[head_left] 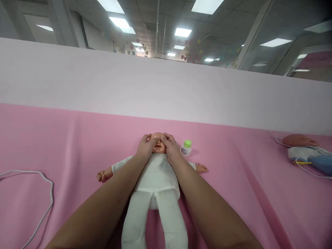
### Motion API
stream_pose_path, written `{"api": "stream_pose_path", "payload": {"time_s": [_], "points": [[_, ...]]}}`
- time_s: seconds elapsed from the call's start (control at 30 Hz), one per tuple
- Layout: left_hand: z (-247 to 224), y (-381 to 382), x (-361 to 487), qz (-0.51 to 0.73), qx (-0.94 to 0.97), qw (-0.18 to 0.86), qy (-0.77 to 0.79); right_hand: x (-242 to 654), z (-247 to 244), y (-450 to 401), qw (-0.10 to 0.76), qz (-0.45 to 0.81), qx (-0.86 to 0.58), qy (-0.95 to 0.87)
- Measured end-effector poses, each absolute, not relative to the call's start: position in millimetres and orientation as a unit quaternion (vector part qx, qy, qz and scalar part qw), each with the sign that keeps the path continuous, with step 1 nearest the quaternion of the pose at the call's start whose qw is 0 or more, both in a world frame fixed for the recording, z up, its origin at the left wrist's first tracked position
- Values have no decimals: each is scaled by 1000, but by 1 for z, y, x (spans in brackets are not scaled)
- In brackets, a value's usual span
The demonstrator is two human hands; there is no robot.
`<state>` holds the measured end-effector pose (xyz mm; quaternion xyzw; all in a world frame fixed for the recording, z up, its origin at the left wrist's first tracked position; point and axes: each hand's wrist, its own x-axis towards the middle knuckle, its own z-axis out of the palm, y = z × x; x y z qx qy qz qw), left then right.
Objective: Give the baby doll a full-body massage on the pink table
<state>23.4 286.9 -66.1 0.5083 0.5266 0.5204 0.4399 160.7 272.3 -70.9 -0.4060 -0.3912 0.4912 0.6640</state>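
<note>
A baby doll [158,173] in white clothes lies on its back on the pink sheet, arms stretched out to both sides. My left hand [145,146] cups one side of the doll's head [157,136], its thumb laid on the face beside the nose. On the opposite side my right hand [171,145] grips the head the same way, thumb near the eye. Both thumbs cover the doll's eyes; its open red mouth shows between them. Close by my right hand stands a small clear bottle [185,149] with a green cap [187,143].
Pink sheet [85,145] covers the surface, with folds at the right. A white cable [51,193] curls at the left. At the far right lies another doll [298,140], partly dressed, with white cord and blue cloth [321,163]. A low white wall [155,90] runs behind, with glass above.
</note>
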Motion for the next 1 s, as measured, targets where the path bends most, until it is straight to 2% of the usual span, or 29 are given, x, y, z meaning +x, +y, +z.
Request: {"api": "stream_pose_path", "payload": {"time_s": [0.3, 0.67, 1.0], "points": [[-63, 289, 27, 529, 483, 423, 555, 158, -73, 280, 673, 449, -426, -404], [-75, 298, 25, 558, 464, 458, 514, 167, -79, 282, 669, 533, -383, -350], [-66, 286, 24, 538, 471, 472, 515, 160, -67, 271, 661, 471, -426, -401]]}}
